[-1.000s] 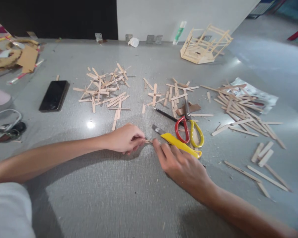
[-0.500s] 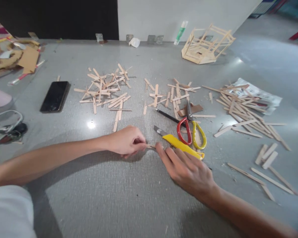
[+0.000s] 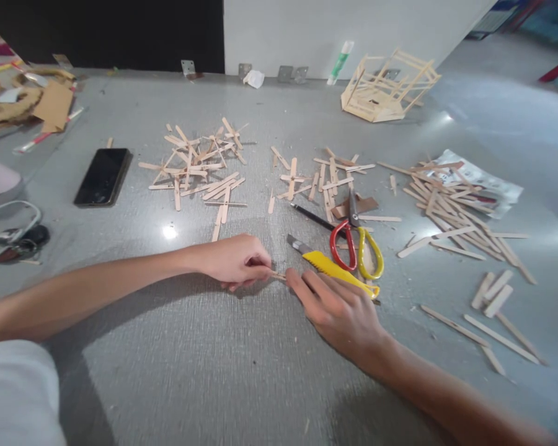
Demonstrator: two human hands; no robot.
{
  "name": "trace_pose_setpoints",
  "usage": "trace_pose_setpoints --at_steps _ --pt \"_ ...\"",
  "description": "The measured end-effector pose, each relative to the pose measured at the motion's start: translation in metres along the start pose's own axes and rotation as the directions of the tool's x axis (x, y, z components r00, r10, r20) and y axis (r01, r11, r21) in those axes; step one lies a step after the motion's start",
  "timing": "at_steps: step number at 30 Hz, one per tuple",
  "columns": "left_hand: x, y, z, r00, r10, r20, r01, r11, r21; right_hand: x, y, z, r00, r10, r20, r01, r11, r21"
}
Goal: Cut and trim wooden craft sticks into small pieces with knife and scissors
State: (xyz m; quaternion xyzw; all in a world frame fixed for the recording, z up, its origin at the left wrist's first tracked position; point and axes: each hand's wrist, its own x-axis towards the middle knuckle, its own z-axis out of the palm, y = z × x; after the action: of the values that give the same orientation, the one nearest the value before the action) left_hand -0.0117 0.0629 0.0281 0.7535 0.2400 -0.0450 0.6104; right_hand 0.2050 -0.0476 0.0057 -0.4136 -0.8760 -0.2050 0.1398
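A short length of wooden craft stick (image 3: 278,275) spans the gap between my two hands, low over the grey surface. My left hand (image 3: 239,263) pinches one end between thumb and forefinger. My right hand (image 3: 337,306) has its fingertips closed on the other end; its palm side is hidden. Just beyond the right hand lies a yellow utility knife (image 3: 332,267) with its blade out. Scissors (image 3: 356,238) with one red and one yellow handle rest behind the knife, beside a black pen (image 3: 314,217).
Craft sticks lie in a left pile (image 3: 198,164), and a larger right pile (image 3: 460,204) partly covers a plastic wrapper (image 3: 504,186). A stick-built frame (image 3: 385,93) and a glue tube (image 3: 340,63) stand near the wall. A phone (image 3: 103,176) and cardboard (image 3: 54,106) are at left.
My right hand has shifted slightly left, still on the stick. The left hand has barely moved, keeping its pinch. The camera view has turned a little.
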Motion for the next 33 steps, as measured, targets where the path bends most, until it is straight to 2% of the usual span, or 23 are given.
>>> trace_pose_setpoints --at_steps 9,20,28,33 --pt "0.000 0.001 0.000 1.000 -0.031 0.003 0.031 0.999 0.008 -0.002 0.000 0.000 0.998 -0.034 0.060 0.034 0.999 0.001" --pt "-0.001 0.000 0.000 1.000 0.011 -0.007 -0.011 0.998 0.064 -0.001 -0.001 0.000 0.998 -0.059 0.037 0.060 0.998 -0.031" --pt "-0.001 0.000 0.002 0.999 0.051 -0.003 -0.050 0.992 0.114 0.005 -0.009 -0.010 0.990 -0.124 0.069 0.137 0.961 -0.242" --pt "0.000 -0.001 0.006 0.986 0.149 -0.071 -0.135 0.976 0.169 0.007 -0.019 -0.015 0.986 -0.117 0.116 0.147 0.945 -0.291"
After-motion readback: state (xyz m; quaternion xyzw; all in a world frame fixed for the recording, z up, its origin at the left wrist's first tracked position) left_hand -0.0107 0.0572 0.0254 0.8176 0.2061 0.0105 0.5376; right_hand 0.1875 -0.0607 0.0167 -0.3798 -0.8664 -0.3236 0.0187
